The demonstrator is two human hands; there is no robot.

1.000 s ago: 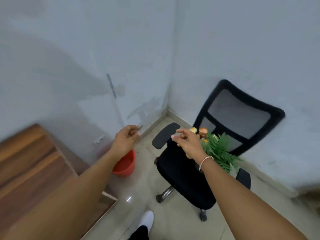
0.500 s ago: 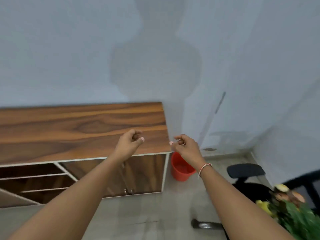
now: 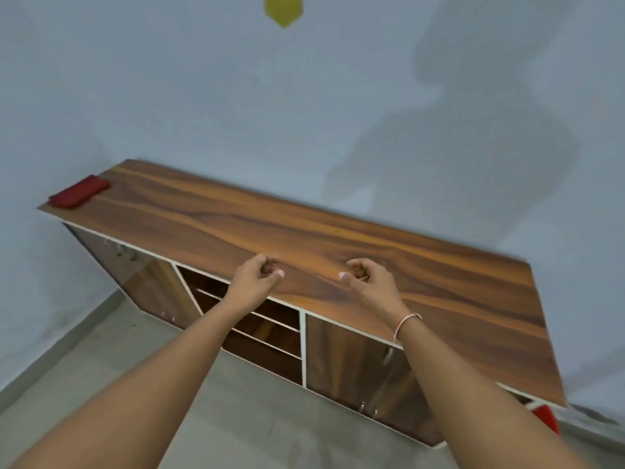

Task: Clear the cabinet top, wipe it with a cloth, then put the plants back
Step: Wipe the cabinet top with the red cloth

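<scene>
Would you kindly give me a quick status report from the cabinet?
Left hand and right hand curled, holding nothing. Cabinet top bare of plants. Red cloth on its far left end. Nothing in the way.

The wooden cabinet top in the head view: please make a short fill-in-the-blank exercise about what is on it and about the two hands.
1. The folded red cloth lies at the far ____ end of the brown wooden cabinet top.
2. Both the left hand and the right hand have curled fingers and hold ____.
3. The thin white and red bracelet is on the ____ wrist.
4. The middle section of the cabinet front has open ____, not doors.

Missing words: left; nothing; right; shelves
</scene>
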